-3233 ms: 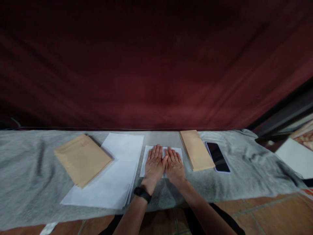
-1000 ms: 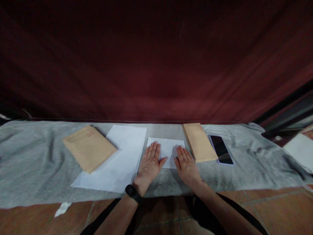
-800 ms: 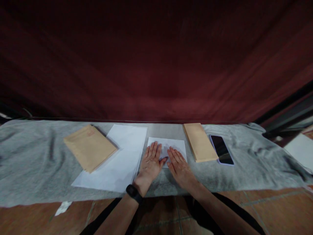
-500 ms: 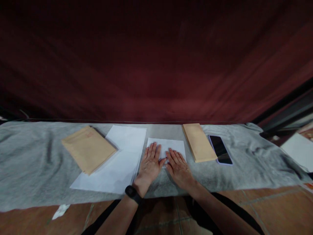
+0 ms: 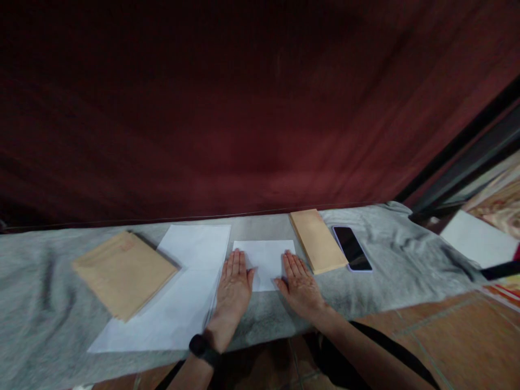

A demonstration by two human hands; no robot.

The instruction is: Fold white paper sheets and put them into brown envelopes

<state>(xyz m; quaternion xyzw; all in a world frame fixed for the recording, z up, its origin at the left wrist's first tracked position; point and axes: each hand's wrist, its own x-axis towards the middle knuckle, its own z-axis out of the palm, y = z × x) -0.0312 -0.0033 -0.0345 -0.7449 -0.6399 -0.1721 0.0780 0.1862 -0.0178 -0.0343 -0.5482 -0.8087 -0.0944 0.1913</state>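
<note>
A small folded white sheet of paper [image 5: 266, 260] lies flat on the grey cloth between my hands. My left hand [image 5: 235, 284] rests palm down over its left edge, fingers straight and thumb out. Over the right edge lies my right hand [image 5: 299, 284], also flat with the thumb apart. Close by my left hand is a stack of larger white paper sheets [image 5: 190, 292]. A pile of brown envelopes [image 5: 125, 273] partly covers that stack. Right of the folded paper is a second, narrower stack of brown envelopes [image 5: 319, 241].
A phone [image 5: 352, 249] in a lilac case lies by the right-hand envelopes, touching or nearly so. The grey cloth [image 5: 398, 260] covers the long surface. Behind it hangs a dark red curtain [image 5: 244, 135]. A tiled floor [image 5: 455, 341] shows below the front edge.
My hands have slid apart from the middle of the folded paper to its left and right edges. The whole view has shifted and tilted slightly.
</note>
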